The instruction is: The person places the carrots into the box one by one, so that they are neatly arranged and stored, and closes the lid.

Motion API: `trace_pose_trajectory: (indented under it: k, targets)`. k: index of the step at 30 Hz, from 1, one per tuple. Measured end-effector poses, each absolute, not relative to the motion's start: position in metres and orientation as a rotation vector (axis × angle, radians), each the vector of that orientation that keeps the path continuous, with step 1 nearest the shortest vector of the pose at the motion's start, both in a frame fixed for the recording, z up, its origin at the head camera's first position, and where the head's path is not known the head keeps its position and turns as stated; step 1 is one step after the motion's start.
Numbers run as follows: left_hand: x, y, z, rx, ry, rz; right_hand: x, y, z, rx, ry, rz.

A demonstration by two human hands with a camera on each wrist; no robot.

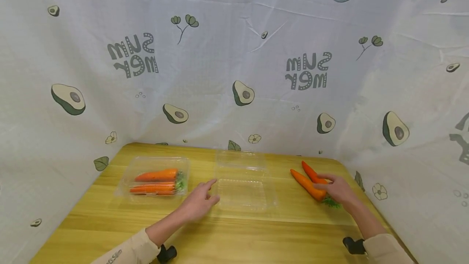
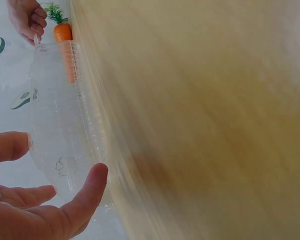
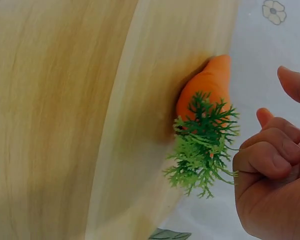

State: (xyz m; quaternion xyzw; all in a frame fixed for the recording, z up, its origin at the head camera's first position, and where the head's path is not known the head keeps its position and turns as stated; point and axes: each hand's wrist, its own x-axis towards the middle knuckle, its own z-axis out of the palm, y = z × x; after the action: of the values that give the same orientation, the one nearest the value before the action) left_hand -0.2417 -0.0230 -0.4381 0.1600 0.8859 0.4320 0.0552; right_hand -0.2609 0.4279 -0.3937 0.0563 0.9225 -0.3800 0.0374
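Note:
My left hand [image 1: 199, 201] reaches to the left edge of a clear plastic clamshell box [image 1: 242, 194], fingers and thumb apart. The box lies with its lid folded back. In the left wrist view the fingers [image 2: 87, 192] frame its end; contact is hard to tell. My right hand [image 1: 338, 188] hovers over two carrots at the right. Its index finger and thumb stand apart near the thick end of the redder carrot [image 1: 309, 170]; the other fingers curl loosely in the right wrist view. The orange carrot [image 1: 307, 184] lies in front, leafy green top [image 3: 205, 145] towards me.
A second clear plastic box [image 1: 126, 176] stands on the left, its lid over several carrots [image 1: 155, 175] with green tops. The wooden table [image 1: 234, 239] meets a printed cloth [image 1: 209, 72] at the back and sides.

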Motion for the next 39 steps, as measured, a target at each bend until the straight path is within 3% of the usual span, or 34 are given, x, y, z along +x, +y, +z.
trace_pose_trajectory:
  k: [39]
  targets:
    - [-0.240, -0.024, -0.437, 0.496, 2.692, 1.319, -0.271, 0.443, -0.423, 0.171, 2.862, -0.973]
